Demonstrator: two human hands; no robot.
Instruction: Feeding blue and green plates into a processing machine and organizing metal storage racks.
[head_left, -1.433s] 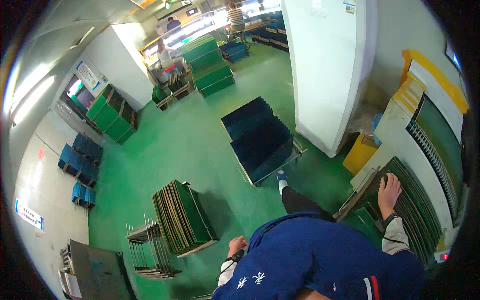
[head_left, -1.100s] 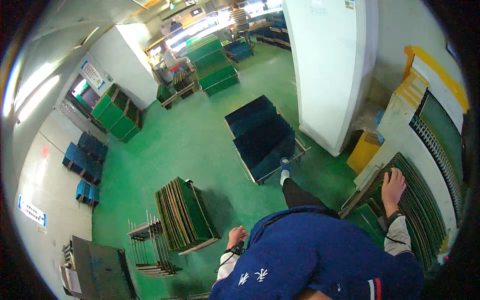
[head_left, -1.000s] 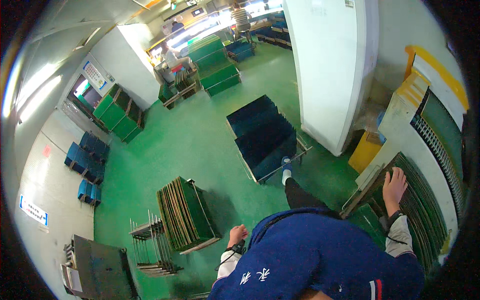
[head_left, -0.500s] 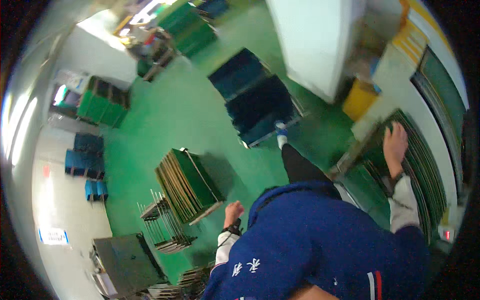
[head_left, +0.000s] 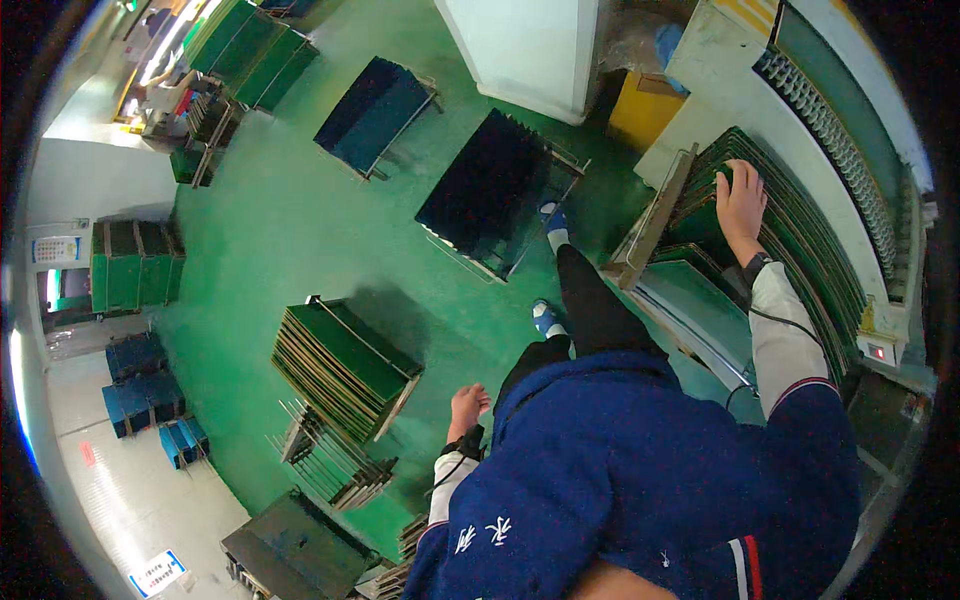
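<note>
My right hand is over a rack of dark green panels standing on edge beside the machine at the right. Its fingers are stretched out at the panels' upper edges, and I cannot tell whether they press on one. A smaller stack of green panels stands in the same rack, nearer my body. My left hand hangs at my side, its fingers loosely bent and holding nothing. Beyond it, to the left, is a rack of green boards with tan edges.
Two racks of dark panels, one farther and one nearer, stand ahead on the green floor. A bare rod rack and a dark cabinet are at lower left. A white cabinet and yellow box stand ahead.
The view has swung to the right, so the floor racks sit farther left. My right hand has gone from above the panels to their far upper edges. My left hand still hangs.
</note>
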